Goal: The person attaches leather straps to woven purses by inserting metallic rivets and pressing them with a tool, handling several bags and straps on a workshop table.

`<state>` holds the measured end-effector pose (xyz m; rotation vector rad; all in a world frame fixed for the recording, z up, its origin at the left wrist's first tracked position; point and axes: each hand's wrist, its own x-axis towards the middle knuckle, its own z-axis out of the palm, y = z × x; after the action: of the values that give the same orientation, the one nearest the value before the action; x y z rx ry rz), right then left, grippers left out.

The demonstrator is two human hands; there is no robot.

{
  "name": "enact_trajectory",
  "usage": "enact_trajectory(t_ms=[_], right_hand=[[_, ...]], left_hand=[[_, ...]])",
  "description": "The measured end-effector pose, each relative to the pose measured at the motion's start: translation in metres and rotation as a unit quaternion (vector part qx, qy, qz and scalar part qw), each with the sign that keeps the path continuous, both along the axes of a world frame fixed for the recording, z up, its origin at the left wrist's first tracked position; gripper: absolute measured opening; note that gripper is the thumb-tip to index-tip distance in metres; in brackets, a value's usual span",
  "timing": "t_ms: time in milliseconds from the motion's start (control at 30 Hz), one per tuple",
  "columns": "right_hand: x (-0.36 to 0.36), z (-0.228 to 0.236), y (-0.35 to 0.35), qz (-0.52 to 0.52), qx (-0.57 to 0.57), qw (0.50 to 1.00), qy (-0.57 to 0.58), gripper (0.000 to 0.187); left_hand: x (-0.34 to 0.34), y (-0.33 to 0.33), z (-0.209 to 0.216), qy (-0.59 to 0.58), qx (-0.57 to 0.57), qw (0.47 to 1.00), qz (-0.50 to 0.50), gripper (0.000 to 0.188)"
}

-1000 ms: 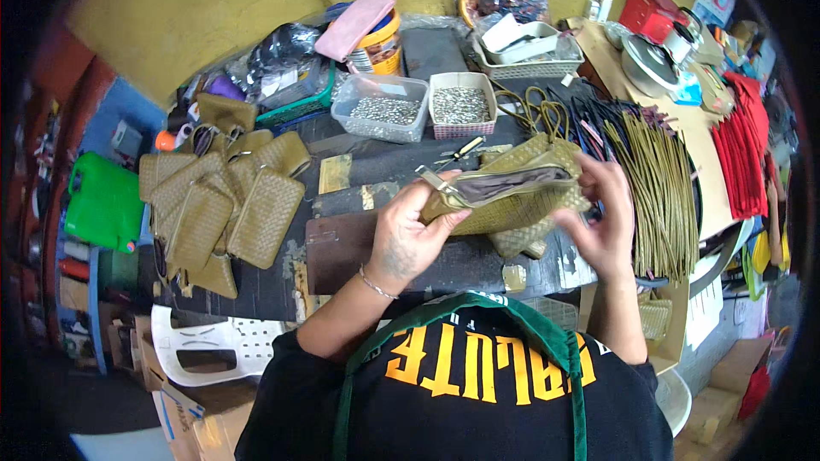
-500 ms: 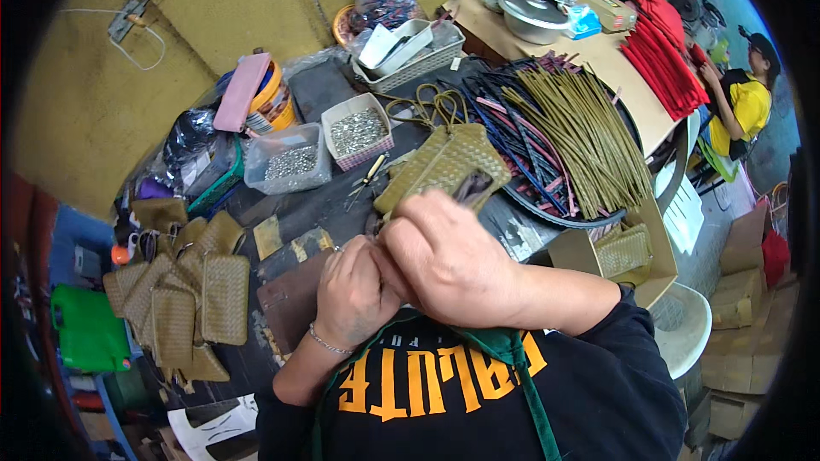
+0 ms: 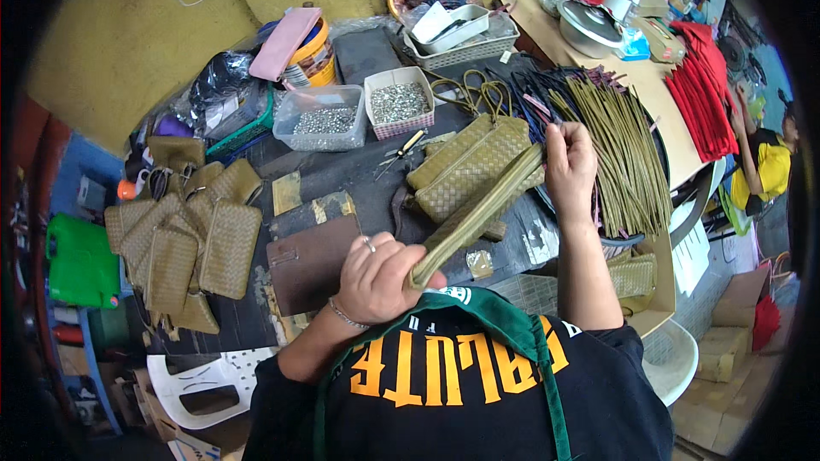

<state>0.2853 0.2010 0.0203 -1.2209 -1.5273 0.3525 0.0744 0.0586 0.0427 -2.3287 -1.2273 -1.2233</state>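
Observation:
An olive zippered pouch (image 3: 480,215) is stretched slantwise between my hands, seen nearly edge-on. My left hand (image 3: 376,280), with a ring and a bracelet, is closed round its lower end near my chest. At the upper end, my right hand (image 3: 571,172) pinches the other corner. Just behind lies an olive woven bag (image 3: 474,154) with looped cords on the table, partly covered by the held pouch. A flat brown leather piece (image 3: 314,263) lies beside my left hand. Farther back is a small pointed hand tool (image 3: 410,143) with a pale handle.
Several woven pouches (image 3: 184,243) are heaped at the left. A clear tub (image 3: 318,119) and a white-and-pink basket (image 3: 399,102) hold small metal parts. Olive strips (image 3: 619,154) fill a round tray on the right. A person in yellow (image 3: 763,172) sits beyond the red fabric (image 3: 702,90).
My hands were close together before my chest; now they are apart, with the right one farther forward and right. The pouch between them has come into view. The camera view has shifted.

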Motion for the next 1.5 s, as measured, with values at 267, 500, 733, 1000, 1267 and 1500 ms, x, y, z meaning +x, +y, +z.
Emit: enact_trajectory(t_ms=[267, 500, 733, 1000, 1267, 1500], right_hand=[[-0.047, -0.007, -0.060, 0.283, -0.143, 0.908, 0.274, 0.008], [-0.077, -0.003, -0.090, 0.427, -0.071, 0.866, 0.249, 0.005], [-0.059, -0.005, -0.078, 0.384, 0.006, 0.923, 0.012, 0.011], [0.063, -0.042, 0.010, 0.026, -0.197, 0.965, -0.171, 0.023], [0.180, -0.111, 0.059, -0.210, -0.161, 0.895, -0.360, 0.020], [0.205, -0.121, 0.080, -0.195, -0.280, 0.893, -0.295, 0.023]], left_hand=[[-0.048, -0.001, -0.017, -0.284, -0.364, 0.823, -0.330, 0.085], [0.000, 0.027, -0.038, -0.378, -0.389, 0.791, -0.281, 0.052], [-0.013, 0.023, -0.030, -0.199, -0.360, 0.883, -0.226, 0.019], [0.001, 0.017, -0.048, -0.473, -0.519, 0.692, -0.168, 0.019], [0.014, 0.021, -0.043, -0.428, -0.577, 0.665, -0.203, 0.019], [0.008, 0.015, -0.047, -0.461, -0.551, 0.663, -0.208, 0.019]])
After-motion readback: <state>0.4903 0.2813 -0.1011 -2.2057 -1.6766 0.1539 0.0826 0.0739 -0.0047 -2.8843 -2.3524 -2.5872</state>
